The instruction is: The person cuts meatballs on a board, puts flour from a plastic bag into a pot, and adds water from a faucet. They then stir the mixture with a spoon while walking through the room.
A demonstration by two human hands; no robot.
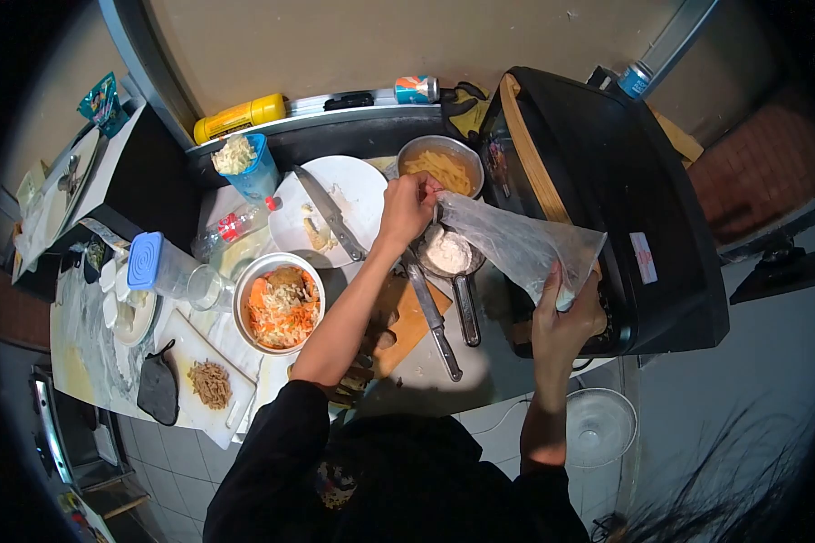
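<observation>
My right hand [566, 317] held the bottom of a clear plastic bag [516, 242] in a closed grip, at four o'clock from the small pan [450, 254] of white powder. My left hand [407, 206] pinched the bag's mouth just above that pan, with a pot of pasta [441, 165] beyond at twelve o'clock.

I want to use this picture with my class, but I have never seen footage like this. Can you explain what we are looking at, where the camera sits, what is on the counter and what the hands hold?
The one picture comes from a camera worn on a person's head, looking down, so the edges bend. There is no machine, only two bare hands. The left hand pinches the mouth of a clear plastic bag and the right hand lifts its bottom, tipping it over a small pan of white powder. On the counter lie a bowl of shredded carrot mix, a white plate with a knife, and a pot of pale strips.
</observation>
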